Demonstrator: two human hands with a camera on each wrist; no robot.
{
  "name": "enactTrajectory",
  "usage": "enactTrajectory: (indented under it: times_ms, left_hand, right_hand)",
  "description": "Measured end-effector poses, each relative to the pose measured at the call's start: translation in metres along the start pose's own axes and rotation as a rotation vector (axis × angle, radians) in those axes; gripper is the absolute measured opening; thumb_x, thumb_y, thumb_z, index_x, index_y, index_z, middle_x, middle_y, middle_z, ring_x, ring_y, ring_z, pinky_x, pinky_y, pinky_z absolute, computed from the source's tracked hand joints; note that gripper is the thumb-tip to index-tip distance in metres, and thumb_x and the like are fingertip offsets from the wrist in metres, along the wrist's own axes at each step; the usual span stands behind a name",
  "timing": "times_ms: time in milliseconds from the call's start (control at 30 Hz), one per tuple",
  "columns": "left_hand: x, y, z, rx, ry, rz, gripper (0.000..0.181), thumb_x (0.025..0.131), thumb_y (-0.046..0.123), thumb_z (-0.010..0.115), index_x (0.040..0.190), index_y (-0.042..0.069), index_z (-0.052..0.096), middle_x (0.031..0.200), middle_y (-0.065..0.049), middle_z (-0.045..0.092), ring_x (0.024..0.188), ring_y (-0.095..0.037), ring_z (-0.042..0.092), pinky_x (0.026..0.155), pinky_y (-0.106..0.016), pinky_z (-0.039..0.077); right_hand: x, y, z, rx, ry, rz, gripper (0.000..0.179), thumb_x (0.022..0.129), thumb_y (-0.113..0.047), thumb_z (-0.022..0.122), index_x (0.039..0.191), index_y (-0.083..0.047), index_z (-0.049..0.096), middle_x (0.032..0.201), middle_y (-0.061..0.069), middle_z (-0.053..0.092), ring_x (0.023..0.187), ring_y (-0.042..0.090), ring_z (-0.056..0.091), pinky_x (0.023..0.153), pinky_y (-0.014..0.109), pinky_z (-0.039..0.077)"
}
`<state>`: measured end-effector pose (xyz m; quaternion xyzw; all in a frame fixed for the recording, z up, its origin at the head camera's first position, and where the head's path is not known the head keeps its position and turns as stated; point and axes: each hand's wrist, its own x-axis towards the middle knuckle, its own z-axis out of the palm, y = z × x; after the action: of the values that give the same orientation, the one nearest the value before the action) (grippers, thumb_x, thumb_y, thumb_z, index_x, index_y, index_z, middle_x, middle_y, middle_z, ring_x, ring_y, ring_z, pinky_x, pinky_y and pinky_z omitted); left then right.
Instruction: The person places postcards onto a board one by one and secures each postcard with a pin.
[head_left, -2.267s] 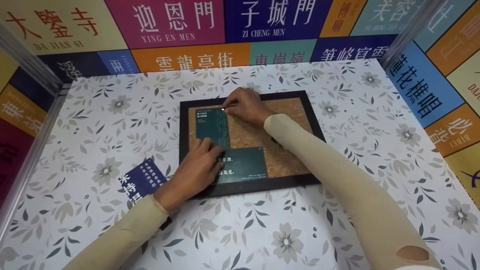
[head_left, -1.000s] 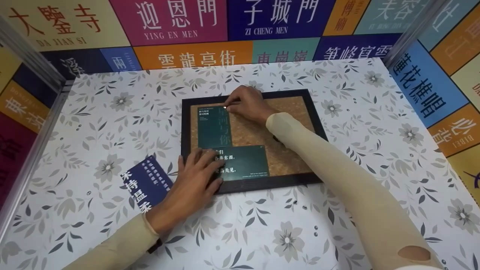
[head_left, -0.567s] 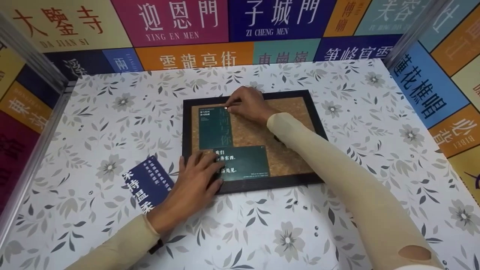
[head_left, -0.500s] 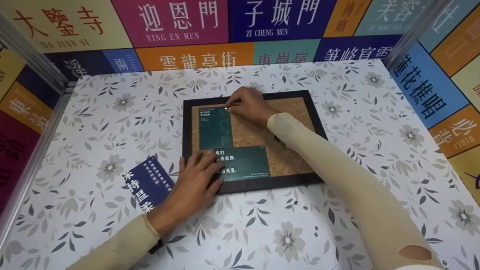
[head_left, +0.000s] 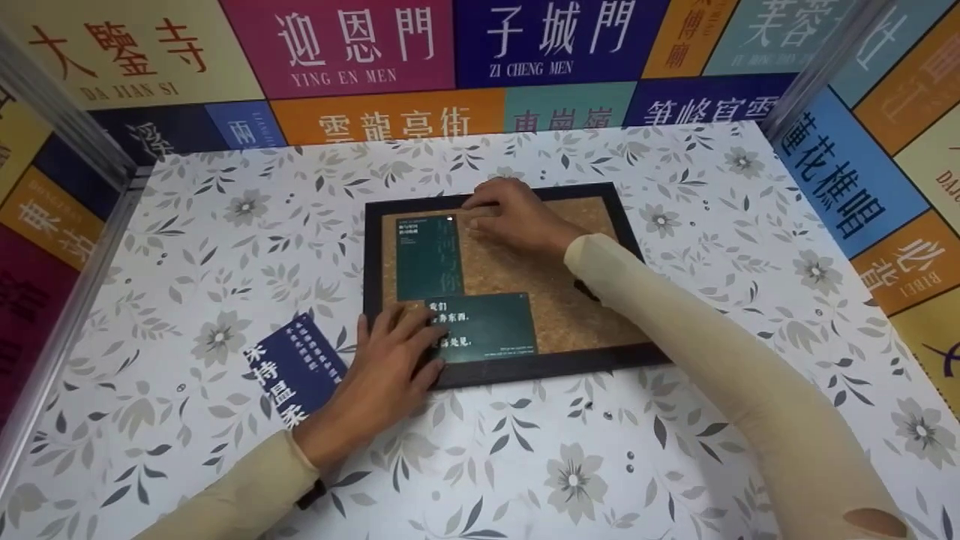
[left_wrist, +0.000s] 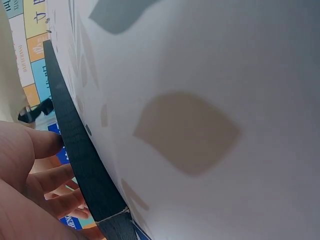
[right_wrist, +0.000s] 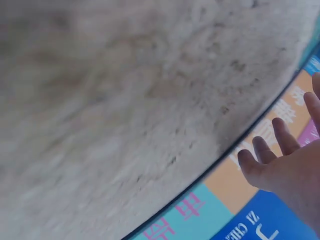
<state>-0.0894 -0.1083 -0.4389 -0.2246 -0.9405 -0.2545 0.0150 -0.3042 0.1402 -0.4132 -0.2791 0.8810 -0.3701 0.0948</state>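
Note:
A black-framed cork board point(head_left: 555, 300) lies on the table, holding two dark green cards. At its upper left is an upright card point(head_left: 426, 259) with a small white-headed pushpin point(head_left: 449, 218) in its top right corner. Below it sits the sideways green card point(head_left: 495, 326). My left hand point(head_left: 382, 360) rests, fingers spread, over the board's lower left corner and that card's left end; the left wrist view shows its fingers against the black frame point(left_wrist: 85, 155). My right hand point(head_left: 525, 221) is just right of the pushpin over the cork, fingers loosely bent, nothing in them.
A blue card point(head_left: 300, 367) with white characters lies left of the board, partly under my left forearm. The table point(head_left: 675, 465) has a white cover with grey flowers and leaves. Colourful lettered panels point(head_left: 360, 45) stand behind and at both sides.
My right hand has let go of the pushpin and shifted right, leaving it in the upright card's corner. Earlier, my left hand slid down off the upright card to the board's lower left corner.

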Motion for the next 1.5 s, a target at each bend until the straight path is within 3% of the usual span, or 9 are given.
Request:
enactTrajectory:
  times_ms: [200,400,600,767,1000,1233,1500]
  left_hand:
    - [0.0,-0.001,0.0,0.001,-0.015,-0.016,0.043,0.106,0.024,0.076,0.148,0.012,0.07,0.162,-0.011,0.056,0.155,-0.04,0.039,0.121,-0.088,0.014]
    - [0.001,0.0,0.0,0.012,-0.027,-0.023,0.043,0.107,0.023,0.075,0.148,0.011,0.07,0.162,-0.012,0.056,0.156,-0.035,0.041,0.121,-0.088,0.014]
    - [0.004,0.0,-0.001,0.033,-0.03,-0.019,0.04,0.107,0.02,0.075,0.146,0.011,0.072,0.159,-0.011,0.059,0.154,-0.033,0.045,0.12,-0.088,0.017]
    - [0.005,0.001,-0.001,0.039,-0.018,-0.018,0.038,0.106,0.019,0.076,0.143,0.013,0.074,0.158,-0.01,0.061,0.152,-0.032,0.048,0.119,-0.088,0.019]
    - [0.006,0.001,0.0,0.029,0.018,0.003,0.037,0.103,0.016,0.08,0.14,0.013,0.076,0.154,-0.012,0.063,0.15,-0.033,0.05,0.118,-0.089,0.02]
    - [0.005,0.0,0.0,0.023,0.029,-0.002,0.037,0.103,0.017,0.08,0.139,0.013,0.076,0.155,-0.013,0.062,0.15,-0.034,0.05,0.118,-0.089,0.019]
    - [0.005,0.001,0.0,-0.001,0.037,-0.014,0.037,0.102,0.015,0.081,0.138,0.011,0.077,0.156,-0.014,0.06,0.151,-0.035,0.049,0.119,-0.089,0.016]
  right_hand:
    - [-0.036,-0.004,-0.009,0.009,0.025,0.056,0.03,0.107,-0.015,0.075,0.136,-0.006,0.077,0.154,0.013,0.061,0.148,0.029,0.049,0.128,0.049,0.036]
    - [-0.082,-0.011,-0.009,-0.016,0.02,0.028,0.03,0.105,-0.017,0.078,0.133,-0.007,0.078,0.157,0.013,0.059,0.148,0.031,0.049,0.125,0.053,0.039]
    - [-0.131,-0.022,-0.009,-0.086,0.027,-0.112,0.028,0.102,-0.015,0.08,0.129,-0.007,0.081,0.154,0.015,0.062,0.148,0.033,0.048,0.125,0.057,0.038]
    - [-0.171,-0.027,-0.007,-0.097,0.064,-0.249,0.026,0.099,-0.011,0.083,0.124,-0.005,0.081,0.146,0.017,0.067,0.142,0.035,0.054,0.119,0.057,0.046]
    - [-0.222,-0.028,-0.002,-0.175,0.12,-0.344,0.03,0.095,-0.008,0.086,0.124,-0.008,0.082,0.134,0.012,0.073,0.129,0.032,0.065,0.109,0.048,0.054]
    - [-0.259,-0.031,-0.002,-0.206,0.111,-0.285,0.035,0.094,-0.005,0.088,0.127,-0.013,0.081,0.129,0.001,0.072,0.119,0.02,0.069,0.095,0.031,0.058]
    - [-0.279,-0.028,0.001,-0.254,0.094,-0.271,0.037,0.089,-0.002,0.091,0.122,-0.016,0.082,0.123,-0.004,0.071,0.11,0.016,0.069,0.087,0.035,0.061]
